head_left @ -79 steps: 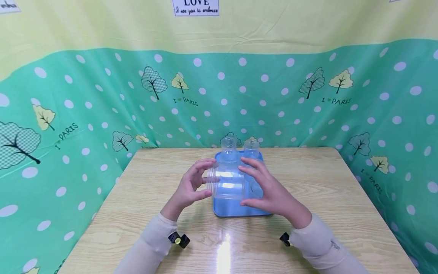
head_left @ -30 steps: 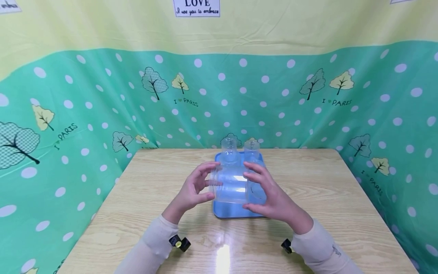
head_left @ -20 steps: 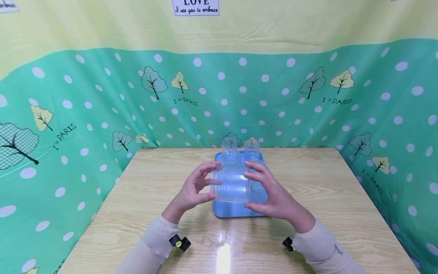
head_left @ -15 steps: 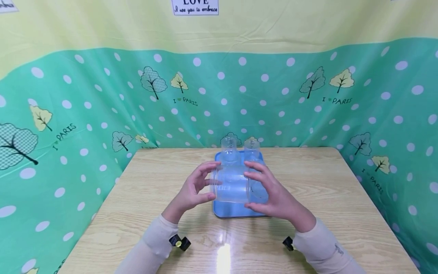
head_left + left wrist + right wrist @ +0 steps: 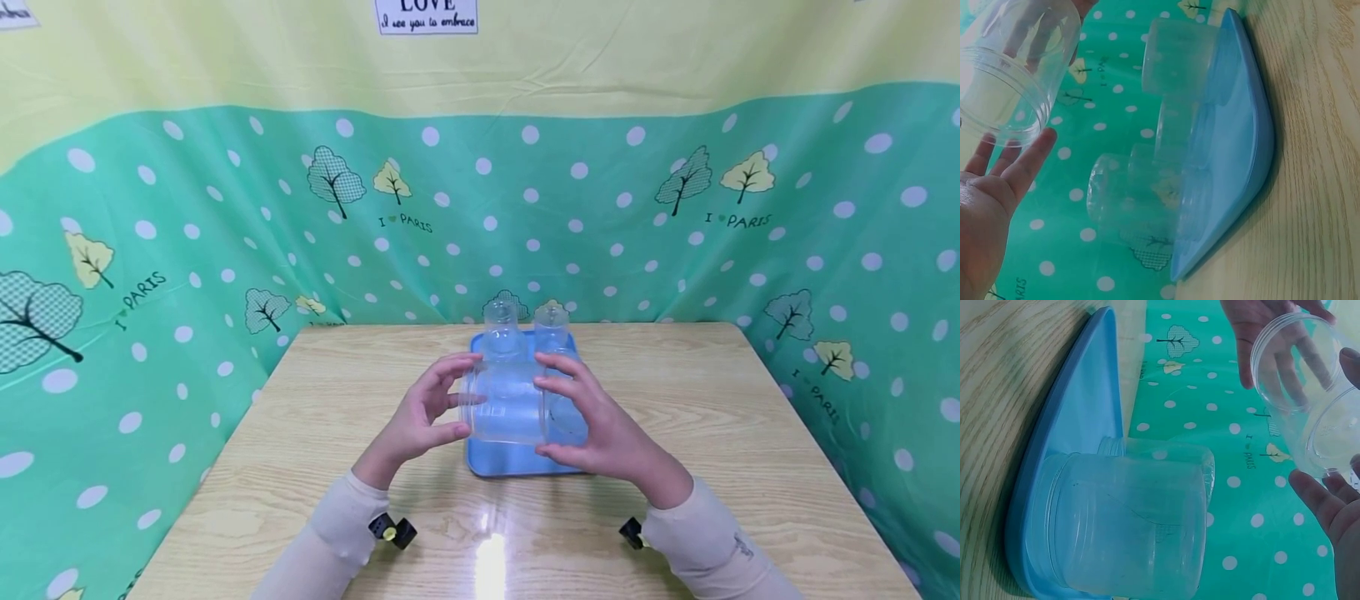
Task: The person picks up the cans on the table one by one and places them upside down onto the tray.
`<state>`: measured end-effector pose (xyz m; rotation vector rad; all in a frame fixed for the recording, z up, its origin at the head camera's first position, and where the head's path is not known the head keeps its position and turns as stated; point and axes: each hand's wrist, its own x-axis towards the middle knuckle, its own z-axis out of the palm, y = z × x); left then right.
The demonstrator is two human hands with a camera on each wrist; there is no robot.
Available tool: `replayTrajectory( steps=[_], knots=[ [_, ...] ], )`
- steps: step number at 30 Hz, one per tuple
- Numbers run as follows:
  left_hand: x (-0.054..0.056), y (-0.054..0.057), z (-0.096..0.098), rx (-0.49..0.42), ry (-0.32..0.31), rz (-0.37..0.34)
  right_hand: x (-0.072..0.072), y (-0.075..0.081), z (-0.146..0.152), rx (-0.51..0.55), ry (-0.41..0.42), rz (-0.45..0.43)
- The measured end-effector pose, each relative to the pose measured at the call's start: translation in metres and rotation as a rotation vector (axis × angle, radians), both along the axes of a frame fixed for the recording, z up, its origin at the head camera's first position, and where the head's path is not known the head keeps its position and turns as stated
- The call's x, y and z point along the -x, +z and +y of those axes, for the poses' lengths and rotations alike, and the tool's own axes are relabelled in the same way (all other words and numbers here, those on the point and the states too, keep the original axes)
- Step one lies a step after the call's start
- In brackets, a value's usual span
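Between both hands a clear plastic jar (image 5: 510, 404) is held on its side above the blue tray (image 5: 506, 461), its threaded mouth to the left. My left hand (image 5: 423, 408) grips the mouth end, thumb below and fingers above. At the base end my right hand (image 5: 600, 421) holds it with curved fingers. The left wrist view shows the open mouth of the jar (image 5: 1029, 94) at the fingertips of the left hand (image 5: 988, 206). Its round base faces the right hand (image 5: 1338, 515) in the right wrist view.
On the tray stand more clear jars: stacked ones at the back left (image 5: 501, 321) and a back-right jar (image 5: 552, 323). A mouth-down jar (image 5: 1129, 519) stands at the tray's near right. The wooden table (image 5: 300, 417) ends at a polka-dot curtain (image 5: 555, 200).
Compared with 2.6 seconds ago, both hands and the jar have shifted slightly right and toward me. Over the last second they stay almost still, and the glare on the jar has weakened.
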<state>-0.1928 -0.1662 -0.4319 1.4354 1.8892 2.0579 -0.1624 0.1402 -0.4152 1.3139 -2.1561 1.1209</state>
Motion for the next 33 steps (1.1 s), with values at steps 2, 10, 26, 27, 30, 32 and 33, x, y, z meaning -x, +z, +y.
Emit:
replayTrajectory(
  steps=[2, 10, 26, 27, 30, 32, 33],
  knots=[
    [-0.0001, 0.0003, -0.0006, 0.003, 0.000, 0.000, -0.0001, 0.0000, -0.0002, 0.004, 0.001, 0.006],
    [0.0008, 0.0014, -0.0025, 0.011, 0.006, -0.007, -0.0001, 0.0003, 0.0002, 0.002, -0.002, 0.008],
    [0.0024, 0.0008, -0.0054, -0.004, 0.014, 0.010, 0.0033, 0.0002, 0.0009, 0.017, 0.016, 0.029],
    [0.0028, 0.0008, -0.0058, -0.006, 0.013, 0.015, 0.0032, 0.0003, 0.0012, 0.017, 0.016, 0.030],
    [0.0043, 0.0014, -0.0070, -0.008, 0.010, 0.028, 0.0026, 0.0010, 0.0022, 0.014, 0.009, 0.028],
    [0.0051, 0.0022, -0.0081, -0.006, 0.014, 0.036, 0.0023, 0.0015, 0.0029, 0.012, 0.007, 0.024],
    [0.0055, 0.0028, -0.0087, -0.006, 0.017, 0.039, 0.0022, 0.0016, 0.0032, 0.011, 0.007, 0.022]
  ],
)
